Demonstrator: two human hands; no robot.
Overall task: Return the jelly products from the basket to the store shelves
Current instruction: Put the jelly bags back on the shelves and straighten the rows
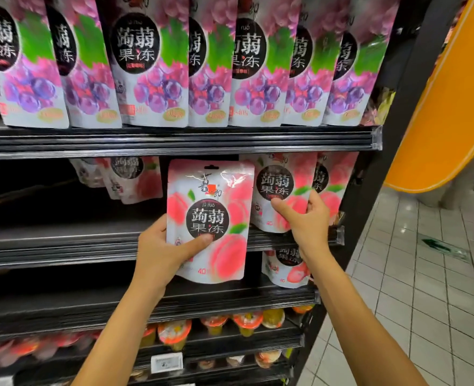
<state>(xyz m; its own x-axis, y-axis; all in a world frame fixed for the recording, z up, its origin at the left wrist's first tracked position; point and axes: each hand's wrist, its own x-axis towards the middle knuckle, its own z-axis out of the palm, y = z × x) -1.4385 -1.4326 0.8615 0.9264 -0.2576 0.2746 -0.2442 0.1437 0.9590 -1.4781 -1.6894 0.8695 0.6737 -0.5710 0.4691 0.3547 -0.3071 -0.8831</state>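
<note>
My left hand (163,250) grips a pink peach jelly pouch (209,218) by its lower left corner, thumb on the front, and holds it upright in front of the middle shelf (63,240). My right hand (304,218) pinches the front pouch of the shelved peach pouches (279,190) standing at the right end of that shelf, thumb on its face and fingers behind its right edge. The basket is out of view.
Purple grape jelly pouches (152,62) fill the top shelf. More peach pouches (131,176) lie back on the middle shelf's left; another (286,267) stands one shelf lower. Jelly cups (230,324) line the bottom shelves. An orange pillar (453,93) and a tiled aisle are at the right.
</note>
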